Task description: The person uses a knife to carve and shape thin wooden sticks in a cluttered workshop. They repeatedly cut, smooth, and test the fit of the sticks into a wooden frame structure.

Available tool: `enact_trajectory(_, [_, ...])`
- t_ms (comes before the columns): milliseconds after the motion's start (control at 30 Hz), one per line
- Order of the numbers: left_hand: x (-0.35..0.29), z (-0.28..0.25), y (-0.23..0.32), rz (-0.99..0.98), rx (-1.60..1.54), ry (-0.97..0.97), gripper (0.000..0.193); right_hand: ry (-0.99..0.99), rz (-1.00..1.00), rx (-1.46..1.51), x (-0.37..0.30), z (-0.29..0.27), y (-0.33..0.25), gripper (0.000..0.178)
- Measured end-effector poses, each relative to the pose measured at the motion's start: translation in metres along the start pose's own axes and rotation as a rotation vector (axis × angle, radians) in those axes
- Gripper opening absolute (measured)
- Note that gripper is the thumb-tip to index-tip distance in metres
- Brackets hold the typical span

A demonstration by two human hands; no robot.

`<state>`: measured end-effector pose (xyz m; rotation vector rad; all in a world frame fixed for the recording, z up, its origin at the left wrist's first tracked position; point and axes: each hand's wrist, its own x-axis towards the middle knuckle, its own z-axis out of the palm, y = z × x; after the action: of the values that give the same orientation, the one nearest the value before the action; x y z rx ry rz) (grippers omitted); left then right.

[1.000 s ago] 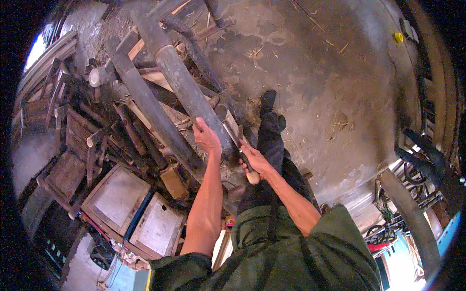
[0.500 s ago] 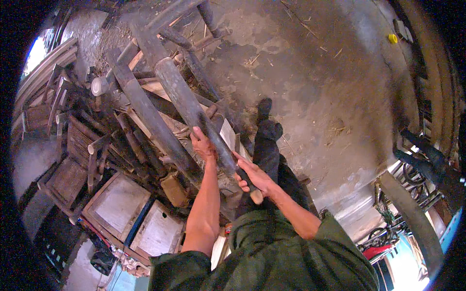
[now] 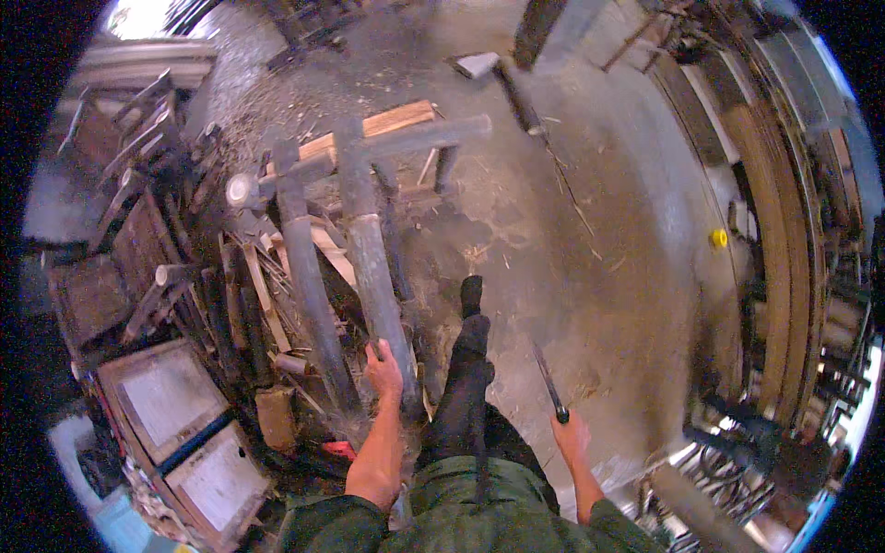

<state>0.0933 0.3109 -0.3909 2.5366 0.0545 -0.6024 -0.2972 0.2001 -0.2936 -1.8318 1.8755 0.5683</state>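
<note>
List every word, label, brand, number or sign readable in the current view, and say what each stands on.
None can be read.
Bladed tool in the right hand: no lettering visible.
Round pole at the left hand: no lettering visible.
Small red object left of the left forearm: too small and blurred to tell whether it bears print.

Your shirt is dark green, your trousers black. Your long-bladed tool looks dark; the bamboo pole is grey with a paler ring. Brown frames edge whitish panels; darker patches mottle the grey-brown floor.
</note>
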Motion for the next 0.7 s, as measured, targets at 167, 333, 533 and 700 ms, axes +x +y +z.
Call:
enact_trajectory(167, [0.001, 0.007, -0.023, 0.034, 0.033, 0.081, 0.073, -0.054, 0.098, 0.013, 0.024, 0.019, 0.033, 0.031])
enact_trajectory(333, [-0.005, -0.008, -0.018, -0.087, 0.155, -0.012, 0.073, -0.271, 0.327, 0.117, 0.086, 0.006, 0.005, 0.036])
enact_trajectory(533, [-0.011, -0.018, 0.013, -0.136, 0.345, -0.132, 0.068, -0.185, 0.146, -0.049, 0.120, -0.139, -0.043, 0.044])
enact_trajectory(700, [0.011, 0.016, 0.063, 0.204, 0.433, 0.472, 0.067, -0.394, 0.130, -0.142, 0.217, -0.154, -0.021, 0.043])
